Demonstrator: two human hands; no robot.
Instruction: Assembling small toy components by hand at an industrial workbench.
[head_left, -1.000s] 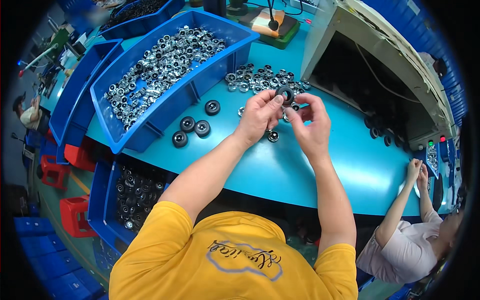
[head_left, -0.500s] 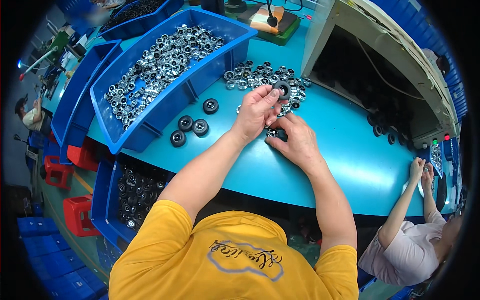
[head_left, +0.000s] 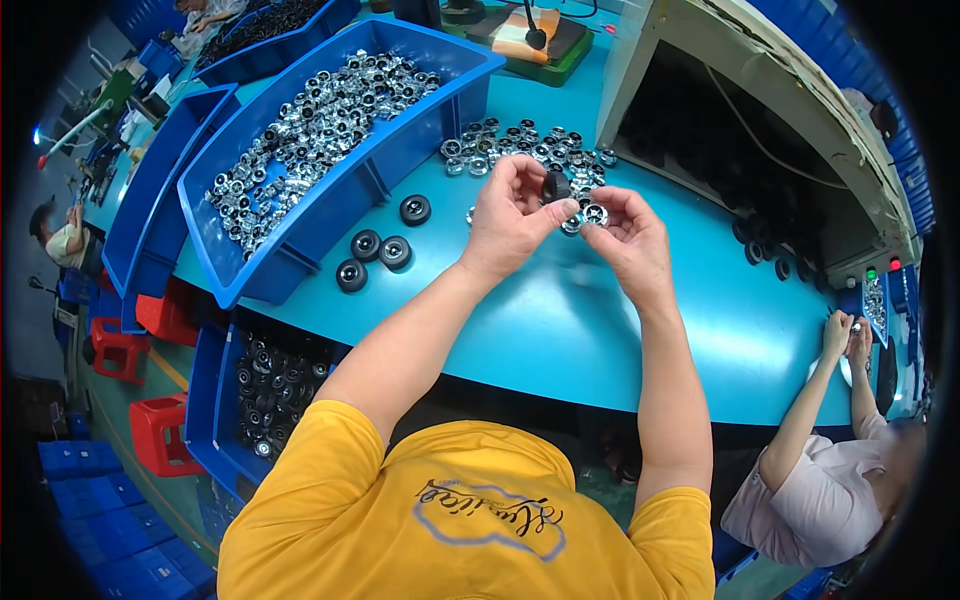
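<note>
My left hand point(head_left: 508, 222) is closed on a small black rubber tyre point(head_left: 556, 186), held between thumb and fingers. Just to its right, my right hand point(head_left: 638, 248) pinches a shiny chrome wheel hub point(head_left: 596, 214). The tyre and the hub are close together but apart, above the turquoise table point(head_left: 520, 345). Behind my hands lies a loose heap of similar chrome hubs point(head_left: 487, 146). Left of my left hand, several wheels point(head_left: 396, 253) with black tyres around chrome hubs rest on the table.
A large blue bin point(head_left: 330, 215) full of chrome hubs stands at the left. Below the table edge, another blue bin point(head_left: 205, 410) holds finished-looking wheels. A pale machine housing point(head_left: 640, 60) with black tyres inside stands at the right. A co-worker point(head_left: 815, 490) sits at the far right.
My right hand has picked up a chrome hub from the table and raised it beside the tyre. My left hand has turned the tyre edge-on.
</note>
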